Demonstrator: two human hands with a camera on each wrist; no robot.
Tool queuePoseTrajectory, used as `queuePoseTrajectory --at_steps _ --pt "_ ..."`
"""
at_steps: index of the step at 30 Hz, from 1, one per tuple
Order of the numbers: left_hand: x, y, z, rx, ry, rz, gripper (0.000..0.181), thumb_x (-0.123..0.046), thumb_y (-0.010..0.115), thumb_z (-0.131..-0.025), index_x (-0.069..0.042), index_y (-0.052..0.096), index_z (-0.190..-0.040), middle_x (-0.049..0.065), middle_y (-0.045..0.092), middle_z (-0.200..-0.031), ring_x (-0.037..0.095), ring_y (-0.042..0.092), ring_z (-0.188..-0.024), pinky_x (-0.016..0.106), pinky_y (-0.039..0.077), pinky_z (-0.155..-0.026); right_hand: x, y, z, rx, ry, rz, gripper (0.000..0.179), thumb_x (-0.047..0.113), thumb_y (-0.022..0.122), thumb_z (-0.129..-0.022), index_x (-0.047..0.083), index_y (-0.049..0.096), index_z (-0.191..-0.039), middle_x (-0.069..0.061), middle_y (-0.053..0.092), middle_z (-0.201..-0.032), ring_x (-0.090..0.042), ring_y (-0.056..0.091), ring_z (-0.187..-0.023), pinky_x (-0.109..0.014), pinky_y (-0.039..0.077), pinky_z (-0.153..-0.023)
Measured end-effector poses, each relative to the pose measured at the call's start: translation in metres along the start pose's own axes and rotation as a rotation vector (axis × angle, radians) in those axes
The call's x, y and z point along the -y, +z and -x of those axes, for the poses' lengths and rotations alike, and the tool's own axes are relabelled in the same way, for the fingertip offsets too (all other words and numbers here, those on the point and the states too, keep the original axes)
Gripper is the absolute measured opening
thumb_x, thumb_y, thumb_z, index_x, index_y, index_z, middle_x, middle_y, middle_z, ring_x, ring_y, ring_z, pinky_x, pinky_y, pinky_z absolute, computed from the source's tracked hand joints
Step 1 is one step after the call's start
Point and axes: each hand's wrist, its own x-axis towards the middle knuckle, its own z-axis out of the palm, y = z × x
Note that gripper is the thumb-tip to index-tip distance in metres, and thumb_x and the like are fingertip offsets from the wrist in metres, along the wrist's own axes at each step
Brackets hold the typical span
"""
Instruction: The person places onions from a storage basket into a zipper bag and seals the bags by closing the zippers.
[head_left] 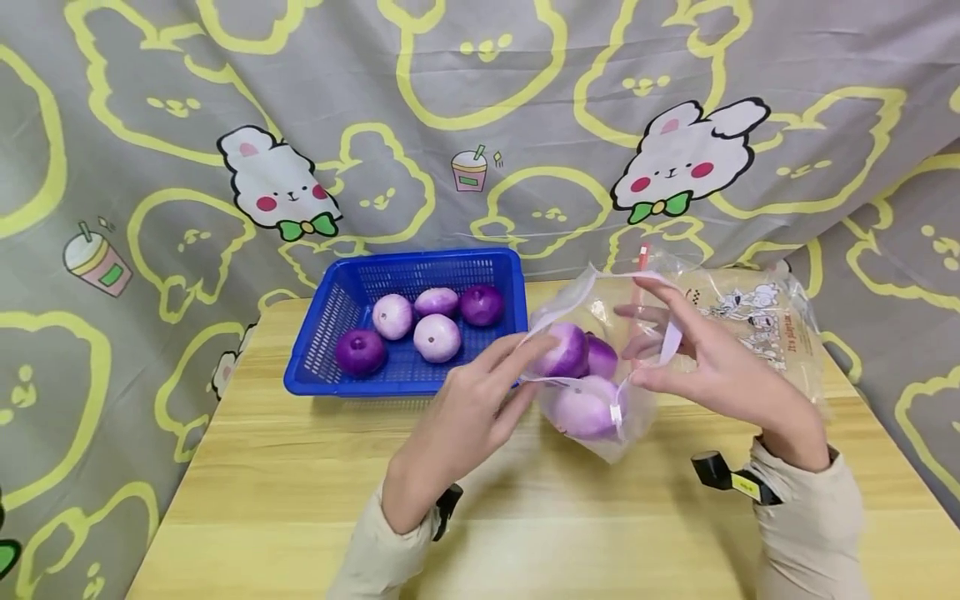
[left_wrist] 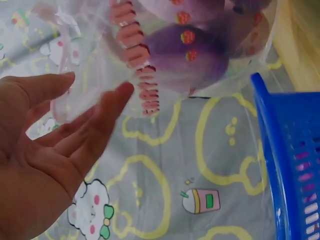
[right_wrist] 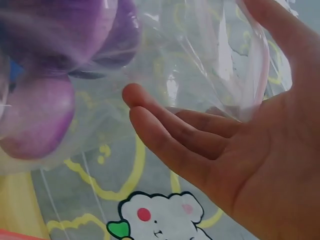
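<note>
A clear zip bag (head_left: pixel 611 450) with a pale rim stands mouth-up at the table's middle right. Inside are three purple onions (head_left: pixel 588 408). At the left of its mouth is my left hand (head_left: pixel 468 412), fingertips overlapping the upper onion in the head view. In the left wrist view its thumb and straight fingers (left_wrist: pixel 117 102) lie apart beside the bag's lettered side. My right hand (head_left: pixel 712 367) spreads the mouth's right side, thumb and index finger wide apart at the rim. Its other fingers (right_wrist: pixel 185 135) extend along the plastic in the right wrist view.
A blue basket (head_left: pixel 517 308) with several purple onions (head_left: pixel 437 337) stands at the back left, close beside the bag. Printed clear plastic packaging (head_left: pixel 780 333) lies at the back right. A patterned grey curtain (head_left: pixel 525 150) hangs behind the wooden table (head_left: pixel 285 500).
</note>
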Motion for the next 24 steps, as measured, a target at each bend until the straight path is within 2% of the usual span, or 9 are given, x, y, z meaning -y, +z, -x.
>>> queuePoseTrajectory --at_steps 2,5,8,10,12,14,17,20,24 --pt "0.002 0.003 0.002 -0.021 0.010 -0.025 0.029 -0.011 0.065 -0.097 -0.008 0.064 -0.126 0.009 0.065 -0.119 0.015 0.066 -0.094 0.021 0.055 -0.081 0.001 0.003 0.002 0.042 0.008 0.044 0.095 0.015 0.078 -0.087 0.034 0.017 -0.158 0.000 0.051 -0.146 -0.013 0.062 -0.115 -0.028 0.050 -0.088" --pt "0.005 0.000 0.005 -0.098 0.045 -0.012 0.020 -0.010 0.068 -0.094 -0.002 0.069 -0.112 0.012 0.069 -0.112 0.020 0.069 -0.099 0.021 0.056 -0.081 0.008 0.004 0.010 0.067 -0.017 0.111 0.098 0.020 0.082 -0.083 0.034 0.020 -0.158 0.003 0.054 -0.144 -0.008 0.062 -0.113 -0.029 0.050 -0.090" --pt "0.007 -0.007 0.006 -0.223 0.087 -0.006 0.020 -0.008 0.070 -0.091 0.001 0.071 -0.108 0.015 0.071 -0.111 0.021 0.070 -0.096 0.022 0.057 -0.074 0.019 0.006 0.015 0.001 -0.111 0.136 0.090 0.019 0.088 -0.076 0.026 0.040 -0.151 0.004 0.059 -0.137 -0.008 0.061 -0.114 -0.024 0.048 -0.094" --pt "0.007 -0.012 0.003 -0.264 0.101 -0.027 0.021 -0.010 0.070 -0.091 0.001 0.071 -0.108 0.014 0.071 -0.109 0.022 0.070 -0.096 0.027 0.057 -0.076 0.024 0.009 0.015 -0.048 -0.183 0.195 0.079 0.022 0.090 -0.073 0.022 0.052 -0.142 0.005 0.062 -0.133 -0.009 0.061 -0.113 -0.020 0.046 -0.094" --pt "0.009 -0.016 0.000 -0.259 0.104 -0.052 0.021 -0.013 0.070 -0.092 0.000 0.071 -0.108 0.013 0.072 -0.109 0.022 0.070 -0.097 0.029 0.058 -0.079 0.024 0.013 0.013 -0.088 -0.229 0.235 0.070 0.023 0.091 -0.071 0.017 0.059 -0.134 0.004 0.064 -0.128 -0.010 0.061 -0.107 -0.018 0.045 -0.092" --pt "0.010 -0.019 -0.001 -0.225 0.099 -0.069 0.023 -0.017 0.070 -0.092 0.000 0.071 -0.108 0.012 0.072 -0.110 0.023 0.069 -0.104 0.032 0.057 -0.084 0.021 0.015 0.011 -0.107 -0.224 0.297 0.071 0.027 0.091 -0.071 0.016 0.059 -0.133 0.005 0.065 -0.126 -0.007 0.060 -0.102 -0.017 0.045 -0.087" --pt "0.015 -0.022 0.001 -0.200 0.076 -0.052 0.024 -0.017 0.071 -0.092 -0.001 0.070 -0.110 0.012 0.071 -0.115 0.020 0.069 -0.096 0.028 0.057 -0.077 0.014 0.014 0.012 -0.147 -0.164 0.312 0.073 0.024 0.092 -0.070 0.016 0.058 -0.135 0.007 0.066 -0.124 -0.006 0.060 -0.096 -0.016 0.045 -0.084" --pt "0.020 -0.025 0.005 -0.179 0.038 -0.017 0.026 -0.017 0.071 -0.092 -0.001 0.070 -0.112 0.012 0.069 -0.121 0.017 0.067 -0.088 0.023 0.054 -0.067 0.010 0.010 0.012 -0.157 -0.106 0.306 0.072 0.026 0.091 -0.072 0.018 0.058 -0.136 0.007 0.064 -0.128 -0.010 0.061 -0.102 -0.016 0.045 -0.086" --pt "0.027 -0.023 0.010 -0.111 -0.026 0.033 0.030 -0.016 0.069 -0.093 -0.003 0.067 -0.120 0.010 0.066 -0.126 0.014 0.063 -0.089 0.024 0.054 -0.067 0.010 0.011 0.007 -0.124 -0.043 0.310 0.072 0.037 0.087 -0.077 0.019 0.055 -0.139 0.006 0.063 -0.129 -0.014 0.061 -0.104 -0.029 0.049 -0.085"
